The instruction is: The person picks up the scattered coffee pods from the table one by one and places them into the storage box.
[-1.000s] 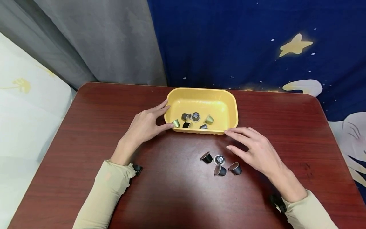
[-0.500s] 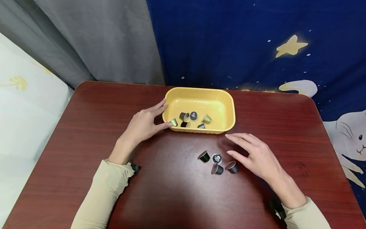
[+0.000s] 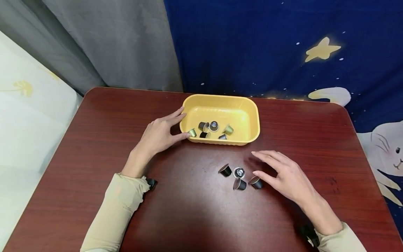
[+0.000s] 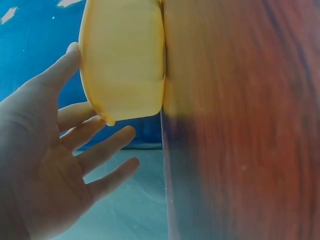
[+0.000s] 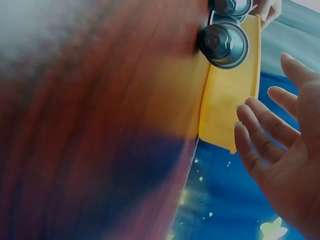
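Note:
A yellow tray (image 3: 255, 120) stands at the middle back of the dark red table (image 3: 104, 140) and holds several small coffee capsules (image 3: 214, 126). My left hand (image 3: 181, 123) rests against the tray's left end with straight fingers, the thumb at the front corner. In the left wrist view the left hand (image 4: 50, 165) lies spread beside the tray (image 4: 125, 60). Several dark capsules (image 3: 240, 184) lie loose in front of the tray. My right hand (image 3: 256, 162) hovers open just right of them, the thumb close to the rightmost capsule (image 3: 256, 182). The right wrist view shows the right hand (image 5: 285, 150) spread, holding nothing, near a capsule (image 5: 222, 42).
A blue star-print cloth (image 3: 283, 52) and a grey curtain (image 3: 110, 42) hang behind the table. A white surface (image 3: 28, 115) lies off the table's left edge. Bare wood spreads to the front and both sides.
My right hand has drawn back from the tray's front rim towards me and now sits beside the loose capsules. My left hand has stayed at the tray's left end.

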Tool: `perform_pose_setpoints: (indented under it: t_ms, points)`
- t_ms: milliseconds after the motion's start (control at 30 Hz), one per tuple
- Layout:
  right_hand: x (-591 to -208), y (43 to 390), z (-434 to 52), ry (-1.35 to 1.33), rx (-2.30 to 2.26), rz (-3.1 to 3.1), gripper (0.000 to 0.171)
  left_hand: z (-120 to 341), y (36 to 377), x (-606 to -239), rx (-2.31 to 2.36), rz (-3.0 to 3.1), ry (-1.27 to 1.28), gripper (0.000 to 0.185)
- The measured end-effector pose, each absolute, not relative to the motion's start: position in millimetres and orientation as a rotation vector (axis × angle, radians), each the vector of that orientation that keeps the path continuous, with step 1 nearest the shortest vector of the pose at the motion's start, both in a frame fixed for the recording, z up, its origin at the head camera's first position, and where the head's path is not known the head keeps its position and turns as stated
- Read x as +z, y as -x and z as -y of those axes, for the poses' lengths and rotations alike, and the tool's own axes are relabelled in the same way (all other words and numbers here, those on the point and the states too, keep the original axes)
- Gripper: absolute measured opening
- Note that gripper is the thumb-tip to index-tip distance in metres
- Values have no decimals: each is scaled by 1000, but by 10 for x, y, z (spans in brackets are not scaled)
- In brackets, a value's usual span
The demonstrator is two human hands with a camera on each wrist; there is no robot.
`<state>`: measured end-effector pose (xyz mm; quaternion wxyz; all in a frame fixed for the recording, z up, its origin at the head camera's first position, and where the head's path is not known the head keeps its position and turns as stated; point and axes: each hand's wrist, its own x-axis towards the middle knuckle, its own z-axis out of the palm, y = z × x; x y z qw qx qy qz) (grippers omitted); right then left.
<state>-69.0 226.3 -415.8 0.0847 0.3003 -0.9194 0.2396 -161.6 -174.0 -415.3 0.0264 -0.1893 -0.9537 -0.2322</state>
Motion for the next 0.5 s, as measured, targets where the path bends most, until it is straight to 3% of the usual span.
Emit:
perform_pose_setpoints:
  t_ms: [500]
  points:
    - [-4301, 545, -2335, -915, 729, 2755, 54, 1695, 1558, -4103, -650, 2903, 544, 75]
